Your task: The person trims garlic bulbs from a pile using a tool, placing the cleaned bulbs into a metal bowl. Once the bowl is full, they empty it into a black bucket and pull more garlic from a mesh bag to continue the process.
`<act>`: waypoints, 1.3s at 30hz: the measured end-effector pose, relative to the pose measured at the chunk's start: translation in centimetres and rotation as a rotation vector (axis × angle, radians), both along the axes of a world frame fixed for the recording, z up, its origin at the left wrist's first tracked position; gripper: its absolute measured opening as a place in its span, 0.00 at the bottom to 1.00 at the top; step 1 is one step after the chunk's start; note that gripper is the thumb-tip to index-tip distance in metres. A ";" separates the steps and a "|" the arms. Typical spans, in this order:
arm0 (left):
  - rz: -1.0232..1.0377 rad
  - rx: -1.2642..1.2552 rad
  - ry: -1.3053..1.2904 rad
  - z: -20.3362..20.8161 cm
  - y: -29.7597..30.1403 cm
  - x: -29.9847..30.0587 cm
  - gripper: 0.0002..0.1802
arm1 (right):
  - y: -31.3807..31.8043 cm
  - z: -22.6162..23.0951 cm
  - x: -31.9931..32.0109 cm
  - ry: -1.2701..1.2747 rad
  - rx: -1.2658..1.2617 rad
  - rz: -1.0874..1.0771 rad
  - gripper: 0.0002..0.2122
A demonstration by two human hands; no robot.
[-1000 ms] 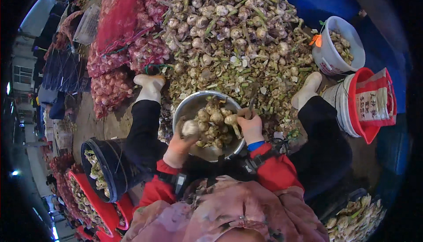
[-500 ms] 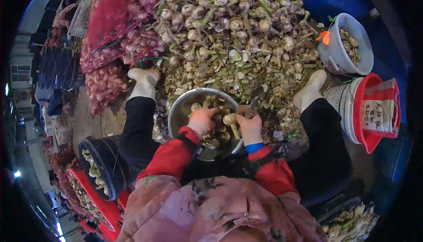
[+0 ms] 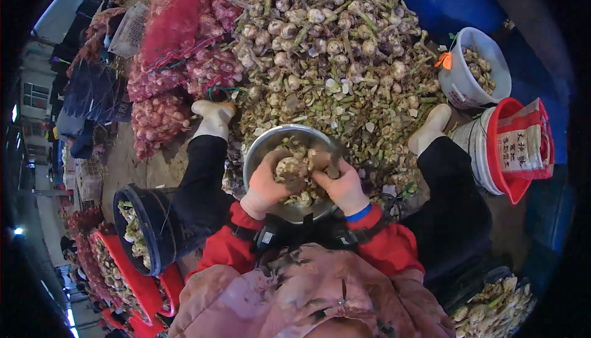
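Above a metal bowl (image 3: 251,147) between my legs, my left hand (image 3: 266,185) is closed around a garlic bulb (image 3: 291,169). My right hand (image 3: 342,189) is close against the bulb's right side, its thumb and fingertips bent inward. A dark, narrow blade-like tool (image 3: 337,156) sticks up from this hand; its exact shape is blurred. Both hands look gloved, with soiled brown fingertips. More garlic bulbs and bits lie in the bowl, partly hidden under my hands.
Ahead rises a large heap of garlic (image 3: 332,36) with stalks and peelings. Red mesh sacks (image 3: 161,116) of garlic stand at left, near a black bucket (image 3: 157,227). To the right are a white bucket (image 3: 452,79) holding cloves and a red basin (image 3: 500,153) on stacked buckets.
My left hand has come out of the bowl's contents and now grips a bulb. The stemmed bulb at my right hand no longer shows there. Both hands are closer together; the view has shifted slightly.
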State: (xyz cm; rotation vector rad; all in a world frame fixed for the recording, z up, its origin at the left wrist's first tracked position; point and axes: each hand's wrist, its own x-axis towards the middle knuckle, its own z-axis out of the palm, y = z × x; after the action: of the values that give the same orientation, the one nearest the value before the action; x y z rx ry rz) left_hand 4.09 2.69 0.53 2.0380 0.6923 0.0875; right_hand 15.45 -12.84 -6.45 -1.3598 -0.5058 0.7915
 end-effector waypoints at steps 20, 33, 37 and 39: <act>-0.072 0.004 -0.134 1.6 -2.4 -2.7 0.35 | -0.1 -5.7 1.3 -0.486 -0.660 0.009 0.13; 0.442 -1.292 -0.678 -1.5 -1.6 -1.4 0.20 | 0.2 -0.2 -1.1 -0.323 -0.011 -0.037 0.16; 0.365 -1.310 -0.612 -0.1 -2.4 -0.3 0.26 | 0.7 -0.2 -0.6 -0.400 -0.024 -0.067 0.15; -0.103 0.301 0.193 -0.1 -3.7 1.8 0.23 | -1.1 -7.1 -0.3 0.008 -0.014 -0.087 0.16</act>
State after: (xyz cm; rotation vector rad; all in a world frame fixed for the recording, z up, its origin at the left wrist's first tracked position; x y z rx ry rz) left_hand 5.92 -1.02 0.40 2.3901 0.7261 -0.0704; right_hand 15.10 -13.93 -13.54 -1.3820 -0.4327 0.7307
